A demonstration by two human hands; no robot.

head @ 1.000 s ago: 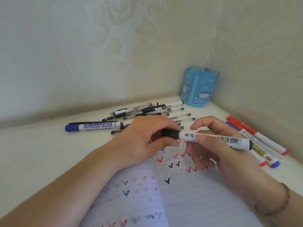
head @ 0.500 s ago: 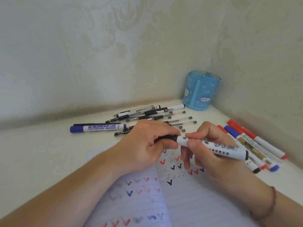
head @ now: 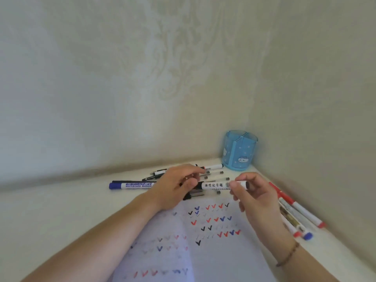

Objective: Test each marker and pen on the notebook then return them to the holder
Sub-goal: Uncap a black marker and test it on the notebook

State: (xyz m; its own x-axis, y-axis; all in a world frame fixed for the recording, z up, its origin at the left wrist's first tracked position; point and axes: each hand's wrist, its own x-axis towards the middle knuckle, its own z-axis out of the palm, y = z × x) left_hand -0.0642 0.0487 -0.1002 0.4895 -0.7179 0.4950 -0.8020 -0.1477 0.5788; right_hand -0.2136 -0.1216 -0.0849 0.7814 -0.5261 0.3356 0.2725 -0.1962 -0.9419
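Two bare forearms, no sleeves in view on either. Right wrist: one thin beaded bracelet [head: 288, 255], brown, worn loosely just below the hand. Left hand [head: 175, 188] and right hand [head: 256, 198]: no gloves, no watch.

Home desk corner, patterned wallpaper [head: 162, 58]

Head-worn view, forward and downward

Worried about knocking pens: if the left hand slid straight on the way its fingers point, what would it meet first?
Probably the right hand holding the white marker; the left hand points right along it. Depth unclear.
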